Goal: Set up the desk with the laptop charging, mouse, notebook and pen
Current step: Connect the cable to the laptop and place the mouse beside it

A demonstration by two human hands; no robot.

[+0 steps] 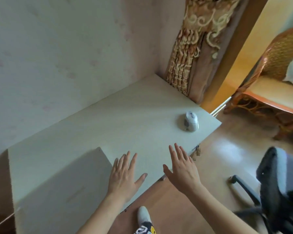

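Observation:
A closed pale grey laptop (61,190) lies flat on the near left part of the white desk (125,119). Far to the right, close to the desk's corner, sits a white mouse (191,121). My left hand (125,176) hovers palm down, fingers spread, at the laptop's right edge. Level with it, over the desk's front edge, my right hand (183,169) is also spread and holds nothing. No notebook, pen or charger plug shows.
A wall runs along the back of the desk, with a patterned curtain (193,48) at its far right end. A black office chair (274,191) stands to my right, a wicker chair (277,73) beyond it. A thin cable (2,222) hangs at the lower left.

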